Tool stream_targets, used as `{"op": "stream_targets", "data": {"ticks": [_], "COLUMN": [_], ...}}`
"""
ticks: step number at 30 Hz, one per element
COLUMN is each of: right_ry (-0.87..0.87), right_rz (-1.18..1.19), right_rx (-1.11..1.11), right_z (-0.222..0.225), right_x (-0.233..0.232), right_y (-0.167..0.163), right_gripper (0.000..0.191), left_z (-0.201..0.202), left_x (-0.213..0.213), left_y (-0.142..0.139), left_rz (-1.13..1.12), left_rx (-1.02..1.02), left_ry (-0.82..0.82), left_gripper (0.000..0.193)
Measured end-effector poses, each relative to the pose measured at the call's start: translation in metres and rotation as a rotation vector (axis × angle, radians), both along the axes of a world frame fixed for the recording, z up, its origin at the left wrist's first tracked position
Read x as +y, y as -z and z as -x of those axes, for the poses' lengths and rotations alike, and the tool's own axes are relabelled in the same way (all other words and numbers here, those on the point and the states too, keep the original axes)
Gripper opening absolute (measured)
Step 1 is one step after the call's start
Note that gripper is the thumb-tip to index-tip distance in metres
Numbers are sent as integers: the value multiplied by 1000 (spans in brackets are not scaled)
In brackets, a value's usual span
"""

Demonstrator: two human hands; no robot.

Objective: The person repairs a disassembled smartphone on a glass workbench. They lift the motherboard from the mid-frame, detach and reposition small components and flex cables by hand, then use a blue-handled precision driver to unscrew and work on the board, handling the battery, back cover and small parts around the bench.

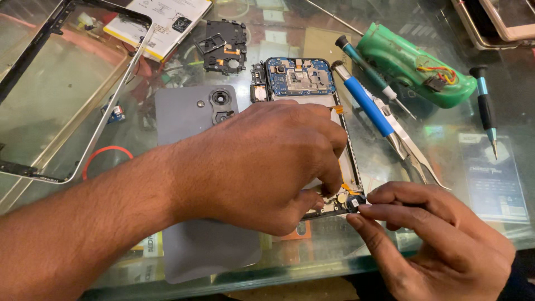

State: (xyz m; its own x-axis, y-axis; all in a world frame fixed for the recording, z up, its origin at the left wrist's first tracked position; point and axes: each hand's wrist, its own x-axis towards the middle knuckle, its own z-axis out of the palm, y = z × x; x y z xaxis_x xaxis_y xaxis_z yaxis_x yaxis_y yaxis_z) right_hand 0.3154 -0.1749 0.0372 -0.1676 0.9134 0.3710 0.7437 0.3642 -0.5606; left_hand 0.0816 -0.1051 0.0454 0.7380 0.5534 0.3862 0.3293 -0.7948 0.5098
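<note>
on the opened phone (pixel 304 83), left hand (pixel 262 167) presses flat; at its bottom edge right hand (pixel 440 239) fingers (pixel 390 210) pinch a small black part (pixel 354 202); blue screwdriver (pixel 365 103) just beside.

grey back cover (pixel 184 117), green tool (pixel 415 64), blue-handled screwdrivers (pixel 365 103), tweezers (pixel 412 153), red ring (pixel 106 153) on glass table (pixel 501 111)

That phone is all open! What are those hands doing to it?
A person has an opened phone lying on a glass table, its blue circuit board showing. The left hand presses down on the phone's middle. The right hand pinches a small black part at the phone's bottom corner. The grey back cover lies beside it, with screwdrivers and tweezers close by.
</note>
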Motion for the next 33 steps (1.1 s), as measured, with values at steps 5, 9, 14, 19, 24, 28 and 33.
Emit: {"op": "stream_targets", "data": {"ticks": [5,9,14,19,24,28,33], "right_ry": [22,-47,-19,-14,-70,-157,-159], "right_rz": [-6,26,26,-14,53,127,153], "right_rx": [-22,-87,-104,-103,18,178,264], "right_z": [-3,-8,-4,0,-5,-15,-25], "right_x": [2,3,4,5,8,9,12], "right_y": [3,0,-1,-3,1,8,12], "right_gripper": [29,32,31,29,31,33,30], "left_z": [0,0,0,0,0,0,1], "left_x": [0,0,-1,0,0,0,-1], "left_y": [0,1,1,2,1,0,1], "left_rz": [-17,-18,-3,-7,4,-4,-20], "left_rx": [-14,-32,-33,-26,-31,-11,-28], "left_ry": [4,5,-2,-1,-1,4,-2], "left_gripper": [15,18,16,18,18,19,18]}}
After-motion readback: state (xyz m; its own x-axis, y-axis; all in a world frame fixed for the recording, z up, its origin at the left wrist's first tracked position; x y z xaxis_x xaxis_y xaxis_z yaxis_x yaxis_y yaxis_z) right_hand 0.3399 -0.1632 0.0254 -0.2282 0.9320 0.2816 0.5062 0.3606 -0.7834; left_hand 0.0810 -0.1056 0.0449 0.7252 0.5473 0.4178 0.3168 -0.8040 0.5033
